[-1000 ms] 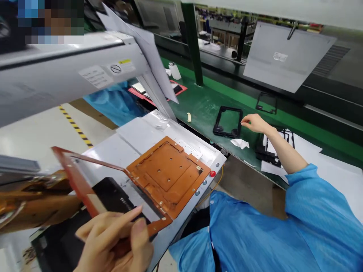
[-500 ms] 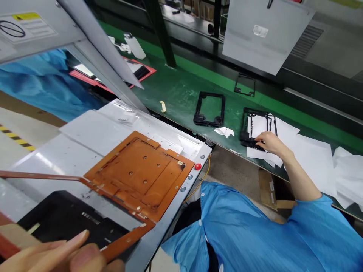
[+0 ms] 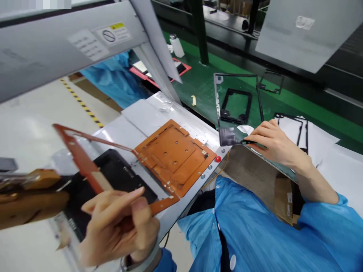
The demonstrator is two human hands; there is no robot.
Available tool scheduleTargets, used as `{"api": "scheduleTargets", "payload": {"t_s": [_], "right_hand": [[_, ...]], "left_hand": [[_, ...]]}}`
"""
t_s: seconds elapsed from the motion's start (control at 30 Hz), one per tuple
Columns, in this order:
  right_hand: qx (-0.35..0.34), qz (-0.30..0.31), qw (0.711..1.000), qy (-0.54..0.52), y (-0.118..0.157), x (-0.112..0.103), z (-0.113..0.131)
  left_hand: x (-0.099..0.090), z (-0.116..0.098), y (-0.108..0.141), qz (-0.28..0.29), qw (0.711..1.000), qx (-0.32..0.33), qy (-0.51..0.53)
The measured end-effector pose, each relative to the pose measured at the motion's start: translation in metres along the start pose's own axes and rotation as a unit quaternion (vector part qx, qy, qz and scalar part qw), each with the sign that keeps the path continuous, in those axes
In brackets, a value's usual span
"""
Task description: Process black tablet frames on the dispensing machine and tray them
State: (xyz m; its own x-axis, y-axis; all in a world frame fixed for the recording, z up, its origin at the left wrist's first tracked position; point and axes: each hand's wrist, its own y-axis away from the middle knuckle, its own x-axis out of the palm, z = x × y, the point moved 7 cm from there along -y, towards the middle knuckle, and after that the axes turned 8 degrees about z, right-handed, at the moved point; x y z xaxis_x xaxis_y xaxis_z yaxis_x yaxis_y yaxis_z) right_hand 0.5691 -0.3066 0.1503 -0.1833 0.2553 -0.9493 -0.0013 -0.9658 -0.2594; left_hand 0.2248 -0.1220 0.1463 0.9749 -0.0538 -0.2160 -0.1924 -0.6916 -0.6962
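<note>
A thin black frame (image 3: 227, 136) extends up and left from the right grip (image 3: 278, 141), which pinches its lower right corner, while the left grip (image 3: 121, 224) curls around a tilted orange lid (image 3: 81, 160).

The light is bright and rather even, and it seems to fall from above. It makes soft glare on the pale floor (image 3: 31, 126) and on the white table (image 3: 120, 131). Under the green bench (image 3: 204, 88) it is darker. The left hand (image 3: 120, 226) is slightly blurred, the printed label (image 3: 87, 44) is smeared, and the lens stretches the edges. Coarse pixels cover the top left corner.
</note>
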Motion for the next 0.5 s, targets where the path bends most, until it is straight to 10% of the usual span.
{"api": "scheduleTargets", "payload": {"t_s": [0.17, 0.5], "right_hand": [[-0.115, 0.018, 0.992, -0.044, -0.05, 0.013, 0.046], [-0.262, 0.183, 0.943, -0.088, -0.113, 0.153, 0.097]], "left_hand": [[0.006, -0.021, -0.003, -0.027, 0.986, 0.164, -0.032], [-0.002, -0.025, 0.002, -0.114, 0.974, 0.181, -0.077]]}}
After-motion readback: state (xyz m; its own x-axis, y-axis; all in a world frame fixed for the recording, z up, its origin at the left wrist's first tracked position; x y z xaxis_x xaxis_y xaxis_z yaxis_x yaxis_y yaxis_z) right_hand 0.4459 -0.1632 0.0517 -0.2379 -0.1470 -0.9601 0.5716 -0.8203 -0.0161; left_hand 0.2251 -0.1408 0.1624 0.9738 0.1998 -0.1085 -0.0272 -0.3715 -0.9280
